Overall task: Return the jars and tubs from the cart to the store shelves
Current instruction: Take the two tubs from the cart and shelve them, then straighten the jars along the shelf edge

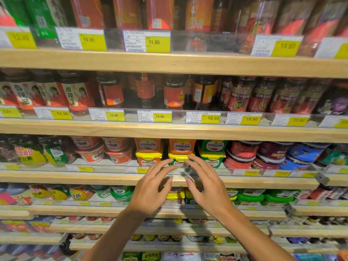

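A green tub with a yellow lid [179, 157] stands on the third shelf [75, 178], under an orange tub [181, 146]. My left hand [150, 191] and my right hand [209, 189] are raised side by side in front of it. Their fingers are spread and the fingertips reach the tub's front from either side. Neither hand is closed around anything. Both thumbs hang lower, at the shelf's wooden edge. Matching orange tubs [147, 153] and green tubs [211, 153] are stacked to the left and right. The cart is out of view.
Wooden shelves packed with jars, tubs and bottles fill the whole view. Clear plastic rails [207, 117] with yellow price tags front each shelf. Dark sauce jars [174, 93] stand on the shelf above, and green-lidded tubs [250, 197] on the one below.
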The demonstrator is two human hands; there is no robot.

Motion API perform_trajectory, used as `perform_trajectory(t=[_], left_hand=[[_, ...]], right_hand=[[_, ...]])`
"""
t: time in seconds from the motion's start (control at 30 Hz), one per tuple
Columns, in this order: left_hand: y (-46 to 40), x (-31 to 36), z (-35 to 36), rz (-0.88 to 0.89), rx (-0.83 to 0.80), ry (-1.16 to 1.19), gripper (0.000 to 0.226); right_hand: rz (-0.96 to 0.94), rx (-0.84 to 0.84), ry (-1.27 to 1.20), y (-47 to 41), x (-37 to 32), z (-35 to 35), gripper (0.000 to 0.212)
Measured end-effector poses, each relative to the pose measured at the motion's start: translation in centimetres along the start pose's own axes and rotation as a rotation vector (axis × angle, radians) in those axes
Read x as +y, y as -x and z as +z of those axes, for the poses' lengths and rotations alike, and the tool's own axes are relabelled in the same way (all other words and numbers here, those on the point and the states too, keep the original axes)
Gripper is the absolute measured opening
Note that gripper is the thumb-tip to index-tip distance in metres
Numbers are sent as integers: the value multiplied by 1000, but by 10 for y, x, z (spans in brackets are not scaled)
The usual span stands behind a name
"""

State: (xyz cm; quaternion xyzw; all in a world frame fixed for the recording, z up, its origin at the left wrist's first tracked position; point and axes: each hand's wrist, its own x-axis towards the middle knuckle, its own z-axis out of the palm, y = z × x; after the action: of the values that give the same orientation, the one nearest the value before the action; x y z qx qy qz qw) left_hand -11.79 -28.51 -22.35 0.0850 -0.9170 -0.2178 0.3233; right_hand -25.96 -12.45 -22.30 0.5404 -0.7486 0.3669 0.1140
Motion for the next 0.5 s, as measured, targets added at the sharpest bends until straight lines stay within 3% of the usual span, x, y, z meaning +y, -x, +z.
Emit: perform_trajectory(t=[0.3, 0.5], left_hand=[[-38, 48, -69, 172, 179, -103, 37], [-79, 90, -98, 153, 279, -270, 35]], right_hand=[[-220, 135, 82, -39, -29, -89, 51], [-194, 151, 155, -71, -30, -137, 52]])
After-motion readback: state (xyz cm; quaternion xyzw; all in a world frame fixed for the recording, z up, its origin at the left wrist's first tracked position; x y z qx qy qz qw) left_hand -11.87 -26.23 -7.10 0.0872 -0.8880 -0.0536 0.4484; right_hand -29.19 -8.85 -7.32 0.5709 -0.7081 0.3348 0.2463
